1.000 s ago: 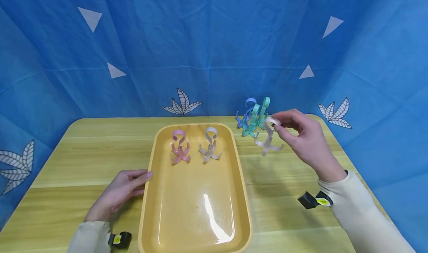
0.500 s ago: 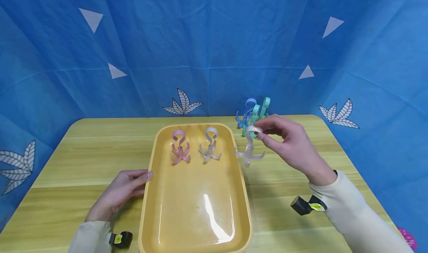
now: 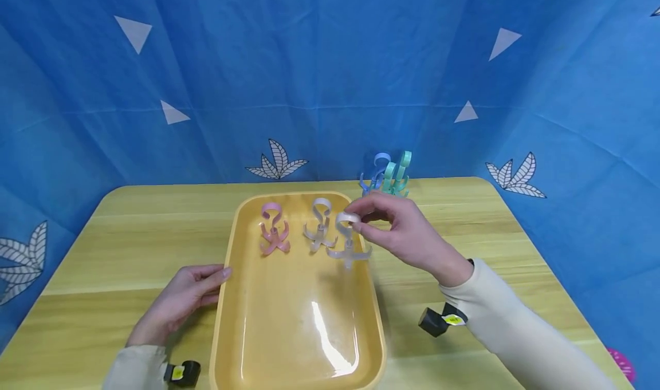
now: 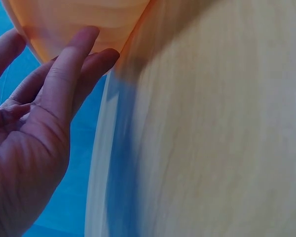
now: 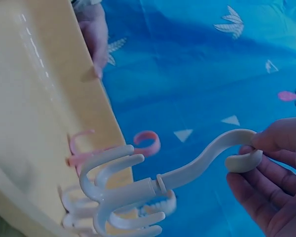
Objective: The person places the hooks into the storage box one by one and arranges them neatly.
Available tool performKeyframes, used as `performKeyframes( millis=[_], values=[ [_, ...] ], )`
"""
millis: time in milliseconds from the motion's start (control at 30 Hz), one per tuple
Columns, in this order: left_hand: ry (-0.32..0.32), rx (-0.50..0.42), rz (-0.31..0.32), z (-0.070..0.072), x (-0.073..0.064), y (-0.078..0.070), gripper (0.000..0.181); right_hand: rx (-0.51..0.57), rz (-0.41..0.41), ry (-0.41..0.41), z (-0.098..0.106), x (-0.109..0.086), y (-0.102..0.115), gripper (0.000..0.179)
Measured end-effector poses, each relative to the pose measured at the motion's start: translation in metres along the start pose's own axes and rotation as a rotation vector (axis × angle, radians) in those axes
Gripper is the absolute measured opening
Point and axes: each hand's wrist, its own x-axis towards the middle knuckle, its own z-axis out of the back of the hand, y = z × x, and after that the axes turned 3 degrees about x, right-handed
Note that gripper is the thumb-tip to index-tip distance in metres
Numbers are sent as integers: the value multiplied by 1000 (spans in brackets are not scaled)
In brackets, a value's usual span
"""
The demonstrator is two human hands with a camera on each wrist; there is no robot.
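My right hand [image 3: 409,229] pinches a white multi-prong swivel hook [image 3: 348,253] by its curved top. The hook hangs upright above the right side of the yellow tray [image 3: 289,310], prongs downward; in the right wrist view the curved end of the white hook [image 5: 207,155] lies between thumb and fingers. My left hand [image 3: 180,301] holds the tray's left rim, thumb near the top edge and fingers against the outer wall [image 4: 89,22]. At the tray's far end stand a pink hook [image 3: 275,241] and another white hook [image 3: 320,234], side by side.
A blue hook [image 3: 381,161] and green hooks [image 3: 403,164] stand at the table's back edge, partly hidden by my right hand. The wooden table [image 3: 149,224] extends on both sides of the tray. A blue patterned cloth [image 3: 319,69] hangs behind.
My right hand has carried the white hook leftward and nearer, from over the table at right to over the tray. The left hand keeps its hold on the rim.
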Motion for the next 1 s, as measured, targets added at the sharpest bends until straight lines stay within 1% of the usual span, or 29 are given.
performKeyframes(
  millis=[267,433,667,867,1000],
  values=[
    [9,-23,9,1,0,-2,58,-31,5,102,-22,18,-2,22],
    [5,-20,13,0,0,-1,58,-28,22,141,-32,25,-5,21],
    [5,-28,13,1,0,-2,58,-24,33,173,-44,33,-8,20],
    [11,-29,16,1,0,-3,58,-30,11,201,-54,41,-7,20],
    [6,-29,17,1,-1,-3,57,-46,0,200,-60,45,-6,20]
  ],
)
